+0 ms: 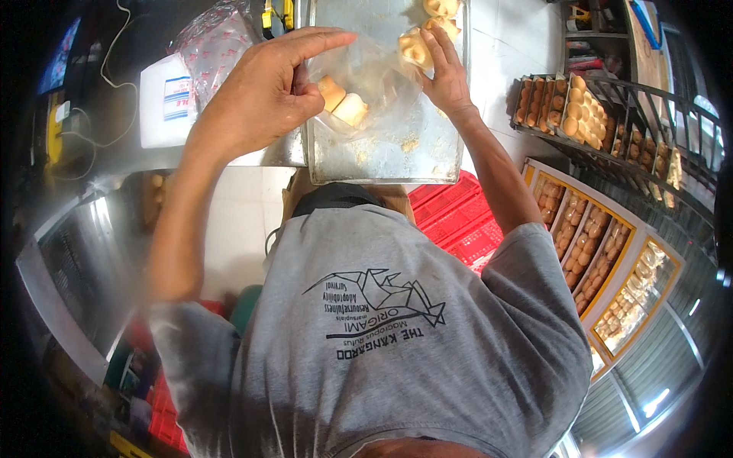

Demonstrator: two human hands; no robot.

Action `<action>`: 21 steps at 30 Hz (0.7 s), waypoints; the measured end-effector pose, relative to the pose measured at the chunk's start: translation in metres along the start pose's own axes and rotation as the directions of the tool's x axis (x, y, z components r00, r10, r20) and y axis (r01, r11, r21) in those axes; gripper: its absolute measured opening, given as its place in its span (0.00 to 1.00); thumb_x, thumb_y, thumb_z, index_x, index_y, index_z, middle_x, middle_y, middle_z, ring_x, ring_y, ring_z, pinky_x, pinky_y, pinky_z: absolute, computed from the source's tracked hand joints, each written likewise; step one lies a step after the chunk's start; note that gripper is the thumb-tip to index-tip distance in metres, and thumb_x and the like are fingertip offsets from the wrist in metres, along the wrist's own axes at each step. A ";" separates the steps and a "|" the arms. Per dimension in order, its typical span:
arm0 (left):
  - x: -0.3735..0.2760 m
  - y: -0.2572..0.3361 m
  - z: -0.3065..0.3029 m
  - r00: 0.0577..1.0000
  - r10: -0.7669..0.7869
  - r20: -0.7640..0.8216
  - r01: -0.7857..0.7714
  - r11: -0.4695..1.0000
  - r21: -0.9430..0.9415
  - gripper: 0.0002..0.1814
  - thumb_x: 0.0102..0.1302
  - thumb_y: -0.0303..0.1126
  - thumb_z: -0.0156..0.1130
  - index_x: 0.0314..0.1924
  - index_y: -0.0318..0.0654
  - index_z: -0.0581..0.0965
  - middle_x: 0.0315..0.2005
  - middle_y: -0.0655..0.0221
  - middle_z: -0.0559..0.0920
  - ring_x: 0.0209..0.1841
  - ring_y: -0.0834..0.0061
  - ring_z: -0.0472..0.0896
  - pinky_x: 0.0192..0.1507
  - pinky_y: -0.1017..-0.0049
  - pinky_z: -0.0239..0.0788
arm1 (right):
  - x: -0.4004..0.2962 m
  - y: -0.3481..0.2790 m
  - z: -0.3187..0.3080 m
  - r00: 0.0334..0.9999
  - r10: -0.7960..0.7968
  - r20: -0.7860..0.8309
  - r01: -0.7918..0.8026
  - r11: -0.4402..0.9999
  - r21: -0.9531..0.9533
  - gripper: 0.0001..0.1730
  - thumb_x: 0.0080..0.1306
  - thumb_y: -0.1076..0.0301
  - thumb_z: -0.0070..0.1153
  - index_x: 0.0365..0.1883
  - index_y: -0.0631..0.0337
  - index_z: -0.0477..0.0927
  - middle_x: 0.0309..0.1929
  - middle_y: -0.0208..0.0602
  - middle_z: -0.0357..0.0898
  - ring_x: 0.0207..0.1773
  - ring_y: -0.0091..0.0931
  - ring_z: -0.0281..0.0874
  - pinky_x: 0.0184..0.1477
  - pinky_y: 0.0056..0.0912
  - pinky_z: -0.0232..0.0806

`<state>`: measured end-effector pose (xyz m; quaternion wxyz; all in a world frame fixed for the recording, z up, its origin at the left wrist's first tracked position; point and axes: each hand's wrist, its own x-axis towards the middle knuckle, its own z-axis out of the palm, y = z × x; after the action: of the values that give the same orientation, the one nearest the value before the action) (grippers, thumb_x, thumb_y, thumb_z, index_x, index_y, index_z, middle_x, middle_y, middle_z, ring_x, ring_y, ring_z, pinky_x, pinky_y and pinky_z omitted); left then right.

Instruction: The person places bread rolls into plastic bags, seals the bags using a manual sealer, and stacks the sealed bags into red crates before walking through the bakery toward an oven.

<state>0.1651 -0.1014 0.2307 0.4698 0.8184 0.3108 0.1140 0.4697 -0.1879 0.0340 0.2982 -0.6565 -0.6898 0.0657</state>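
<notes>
A clear plastic bag point(366, 123) lies over a metal baking tray point(383, 160), with pieces of golden bread point(349, 109) inside it. My left hand point(266, 89) holds the bag's left side, its index finger stretched across above the bag and the other fingers curled in. At the right, my right hand point(449, 74) grips a bread roll point(414, 49) with its fingertips, beside the bag's right edge. More bread rolls point(441, 7) sit in a row at the tray's far right. Crumbs and brown baked-on marks dot the tray's near part.
Left of the tray are a white packet point(157, 109) and a bundle of printed plastic wrap point(220, 51). A red plastic crate point(452, 214) stands below the tray's right corner. At right, egg trays point(584, 111) fill a dark rack, above a display of egg-like items point(590, 229).
</notes>
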 end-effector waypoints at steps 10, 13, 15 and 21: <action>-0.006 0.017 0.001 0.999 -0.042 -0.029 0.044 0.997 0.067 0.40 0.55 0.15 0.59 0.69 0.52 0.74 0.33 0.75 0.75 0.25 0.85 0.64 0.29 0.81 0.62 | 0.009 -0.019 -0.002 0.986 0.057 0.156 -0.022 0.975 -0.220 0.48 0.59 0.61 0.70 0.76 0.37 0.60 0.78 0.45 0.54 0.76 0.46 0.60 0.65 0.52 0.64; -0.011 0.018 0.000 0.998 -0.052 -0.033 0.055 0.995 0.088 0.40 0.56 0.16 0.60 0.70 0.52 0.74 0.27 0.77 0.71 0.25 0.85 0.64 0.28 0.81 0.61 | 0.007 -0.017 0.000 0.990 0.042 0.134 -0.023 0.990 -0.140 0.48 0.58 0.62 0.70 0.76 0.38 0.60 0.77 0.45 0.55 0.76 0.46 0.59 0.66 0.52 0.66; -0.011 0.013 0.001 0.998 -0.047 -0.029 0.049 0.995 0.082 0.40 0.56 0.16 0.60 0.70 0.52 0.74 0.25 0.77 0.70 0.24 0.85 0.64 0.28 0.81 0.60 | 0.008 -0.015 0.003 0.995 0.037 0.088 -0.032 0.998 -0.054 0.48 0.57 0.64 0.70 0.75 0.40 0.61 0.77 0.46 0.55 0.74 0.48 0.62 0.65 0.51 0.69; -0.008 0.007 -0.002 0.997 -0.066 0.040 0.066 0.998 0.008 0.40 0.55 0.18 0.61 0.70 0.52 0.74 0.23 0.78 0.70 0.24 0.85 0.66 0.28 0.80 0.60 | 0.007 -0.025 -0.013 0.976 0.215 -0.023 -0.193 0.916 0.352 0.46 0.55 0.71 0.73 0.71 0.52 0.63 0.70 0.48 0.65 0.64 0.43 0.76 0.58 0.42 0.79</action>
<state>0.1605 -0.1077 0.2383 0.4768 0.8114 0.3283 0.0809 0.4548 -0.1878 0.0588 0.4220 -0.6635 -0.5856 0.1972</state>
